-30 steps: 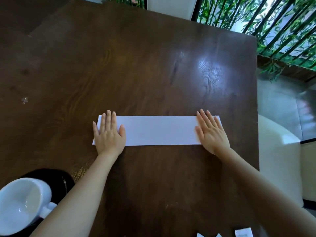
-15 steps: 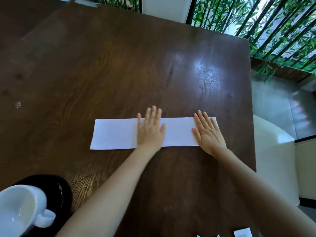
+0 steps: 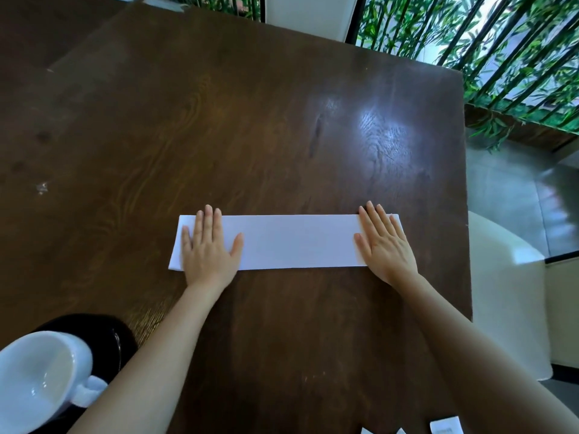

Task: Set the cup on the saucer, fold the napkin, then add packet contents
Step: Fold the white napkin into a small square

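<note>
A white napkin (image 3: 297,241), folded into a long narrow strip, lies flat across the middle of the dark wooden table (image 3: 219,120). My left hand (image 3: 208,249) presses flat on its left end, fingers spread. My right hand (image 3: 383,242) presses flat on its right end. A white cup (image 3: 40,380) stands on a black saucer (image 3: 116,333) at the near left corner, its handle pointing right. Small white packets (image 3: 445,426) peek in at the bottom edge.
The table's right edge runs close to my right hand, with a white chair (image 3: 507,296) beyond it. Green bamboo plants (image 3: 501,42) and a window stand behind the far right corner. A small bright speck (image 3: 41,187) lies on the far left of the table.
My left hand slid from the napkin's middle back to its left end. My right hand stayed pressed on the right end. The napkin lies flat as before.
</note>
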